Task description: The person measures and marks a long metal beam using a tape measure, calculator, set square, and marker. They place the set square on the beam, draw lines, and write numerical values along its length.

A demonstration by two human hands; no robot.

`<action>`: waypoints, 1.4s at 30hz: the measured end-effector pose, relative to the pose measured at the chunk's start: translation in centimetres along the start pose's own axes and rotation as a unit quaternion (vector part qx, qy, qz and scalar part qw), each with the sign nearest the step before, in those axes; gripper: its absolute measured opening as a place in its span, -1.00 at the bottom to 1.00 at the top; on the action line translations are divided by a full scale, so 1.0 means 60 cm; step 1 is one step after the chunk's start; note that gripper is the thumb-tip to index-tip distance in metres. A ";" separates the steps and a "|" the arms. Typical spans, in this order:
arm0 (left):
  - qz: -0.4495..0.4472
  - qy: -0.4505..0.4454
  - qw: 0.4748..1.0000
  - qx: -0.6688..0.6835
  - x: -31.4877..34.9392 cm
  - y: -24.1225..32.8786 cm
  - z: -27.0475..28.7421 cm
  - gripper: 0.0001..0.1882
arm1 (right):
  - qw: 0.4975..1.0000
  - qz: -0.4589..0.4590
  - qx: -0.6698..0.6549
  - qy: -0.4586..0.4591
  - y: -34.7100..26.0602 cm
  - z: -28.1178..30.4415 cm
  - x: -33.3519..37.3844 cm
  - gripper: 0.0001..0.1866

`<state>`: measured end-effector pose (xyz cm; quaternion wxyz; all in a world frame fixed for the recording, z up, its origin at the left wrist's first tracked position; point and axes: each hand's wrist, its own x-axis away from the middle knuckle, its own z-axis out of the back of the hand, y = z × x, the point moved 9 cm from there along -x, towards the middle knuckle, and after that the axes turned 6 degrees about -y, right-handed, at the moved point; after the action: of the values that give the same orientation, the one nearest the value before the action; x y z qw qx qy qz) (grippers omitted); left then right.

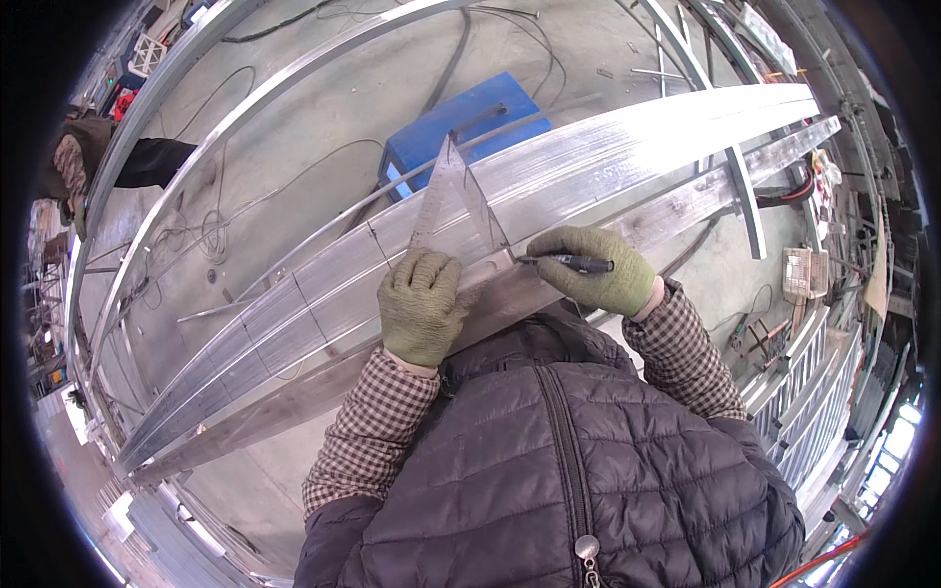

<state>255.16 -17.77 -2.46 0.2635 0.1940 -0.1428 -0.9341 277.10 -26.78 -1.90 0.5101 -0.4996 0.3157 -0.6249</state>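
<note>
A long, shiny metal profile [608, 147] runs slantwise in front of me, with several dark lines drawn across its left half. On it lies a metal triangular set square [429, 208]. My left hand [421, 306], in a green work glove, is closed on the near side of the square and presses it to the profile; the fingertips partly cover its edge. In my right hand [598, 272], gloved alike, is a black marker pen [586, 264], gripped between the fingers. Its tip points left, at the near right corner of the square.
A duller metal beam [676, 211] runs along the profile's near side. Beyond stands a blue box [515, 96]. Cables [211, 240] lie on the concrete floor. A crossbar [745, 201] juts out at right, near a wire basket [805, 272]. Another person [93, 157] is at far left.
</note>
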 end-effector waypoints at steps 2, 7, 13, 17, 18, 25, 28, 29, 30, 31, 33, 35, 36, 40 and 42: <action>-0.001 0.007 1.000 0.001 -0.001 -0.001 0.001 -0.55 | 0.999 -0.039 -0.013 0.031 0.015 0.009 0.012 -0.70; 0.011 0.006 1.000 0.012 0.025 -0.019 0.019 -0.55 | 0.987 0.094 -0.007 0.126 -0.014 0.017 -0.037 -0.70; 0.044 0.028 0.999 -0.005 0.067 -0.047 0.040 -0.54 | 0.987 0.077 -0.047 0.131 -0.026 -0.011 -0.122 -0.72; 0.058 0.030 0.998 0.004 0.079 -0.054 0.034 -0.53 | 0.994 0.049 0.022 0.098 -0.035 -0.011 -0.142 -0.73; 0.057 0.029 0.998 0.002 0.080 -0.054 0.032 -0.53 | 0.997 0.031 0.013 0.074 -0.030 -0.014 -0.144 -0.72; 0.049 0.035 0.998 0.010 0.080 -0.058 0.030 -0.52 | 0.992 0.036 -0.042 0.116 -0.021 -0.014 -0.142 -0.76; 0.052 0.032 0.998 0.019 0.081 -0.060 0.030 -0.53 | 0.992 0.046 0.028 0.110 -0.023 -0.015 -0.136 -0.76; 0.059 0.030 0.997 0.030 0.081 -0.061 0.028 -0.53 | 0.991 0.062 0.012 0.119 -0.025 -0.008 -0.130 -0.75; 0.052 0.035 0.998 0.018 0.083 -0.058 0.029 -0.53 | 0.991 0.049 -0.005 0.126 -0.017 -0.001 -0.123 -0.75; 0.050 0.038 0.998 0.011 0.083 -0.057 0.030 -0.53 | 0.990 0.050 -0.025 0.131 -0.012 0.007 -0.118 -0.75; 0.047 0.046 0.998 0.002 0.085 -0.056 0.031 -0.53 | 0.985 0.056 -0.042 0.156 -0.002 0.026 -0.104 -0.74; 0.044 0.054 0.998 -0.003 0.086 -0.055 0.031 -0.53 | 0.979 0.075 -0.093 0.166 0.015 0.048 -0.087 -0.73; 0.042 0.055 0.998 0.003 0.085 -0.055 0.030 -0.53 | 0.976 0.055 -0.088 0.194 0.033 0.069 -0.080 -0.72; 0.037 0.058 0.997 0.027 0.064 -0.032 0.015 -0.53 | 0.960 0.045 -0.070 0.269 0.089 0.158 -0.054 -0.66; 0.029 0.059 0.997 0.031 0.037 -0.003 -0.002 -0.52 | 0.952 0.034 -0.070 0.297 0.119 0.200 -0.036 -0.65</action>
<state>253.42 -18.85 -3.28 0.2922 0.2527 -0.1610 -0.9082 290.72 -25.31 -5.37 0.3778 -0.3147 0.5129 -0.7037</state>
